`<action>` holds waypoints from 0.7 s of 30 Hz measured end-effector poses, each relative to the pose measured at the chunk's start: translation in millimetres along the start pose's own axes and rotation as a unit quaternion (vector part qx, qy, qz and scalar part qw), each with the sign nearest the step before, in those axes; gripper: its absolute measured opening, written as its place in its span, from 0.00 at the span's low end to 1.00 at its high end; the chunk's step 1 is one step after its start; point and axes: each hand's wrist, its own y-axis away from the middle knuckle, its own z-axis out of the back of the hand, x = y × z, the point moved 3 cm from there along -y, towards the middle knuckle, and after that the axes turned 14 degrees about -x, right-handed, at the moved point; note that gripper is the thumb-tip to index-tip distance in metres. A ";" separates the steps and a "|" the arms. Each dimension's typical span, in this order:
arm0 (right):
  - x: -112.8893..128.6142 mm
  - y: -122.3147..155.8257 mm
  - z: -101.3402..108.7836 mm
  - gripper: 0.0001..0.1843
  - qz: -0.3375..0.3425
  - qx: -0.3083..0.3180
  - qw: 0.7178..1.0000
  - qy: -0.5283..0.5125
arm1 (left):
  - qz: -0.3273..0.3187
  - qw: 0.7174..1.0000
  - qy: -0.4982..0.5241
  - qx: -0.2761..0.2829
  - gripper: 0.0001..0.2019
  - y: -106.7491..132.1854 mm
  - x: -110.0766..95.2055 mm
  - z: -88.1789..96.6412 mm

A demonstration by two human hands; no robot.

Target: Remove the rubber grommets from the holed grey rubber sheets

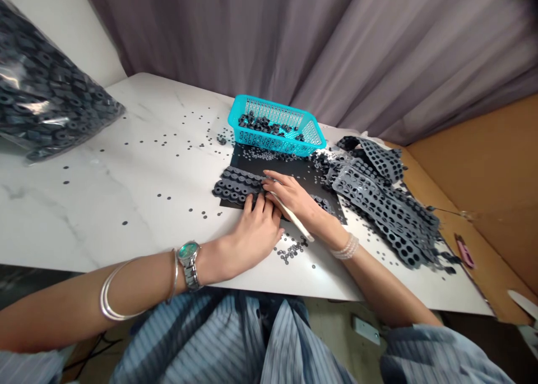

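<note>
A dark grey rubber strip with rows of ring-shaped pieces lies on a black mat in the middle of the table. My left hand rests palm down at the strip's near edge, fingers stretched and spread over it. Beside it, my right hand is closed around a slim white stick-like tool, which points back toward me. The tool's far end is hidden under my fingers, against the strip. Small dark discs are scattered close to my hands.
Beyond the mat stands a turquoise basket with black rings inside. Punched-out grey sheets are piled at the right, near a pink-handled cutter on cardboard. A clear bag of black pieces stands at the left.
</note>
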 end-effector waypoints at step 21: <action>-41.5 10.8 54.8 0.28 -0.247 -0.223 0.943 0.006 | -0.032 0.997 0.053 -0.046 0.26 -7.6 3.6 8.2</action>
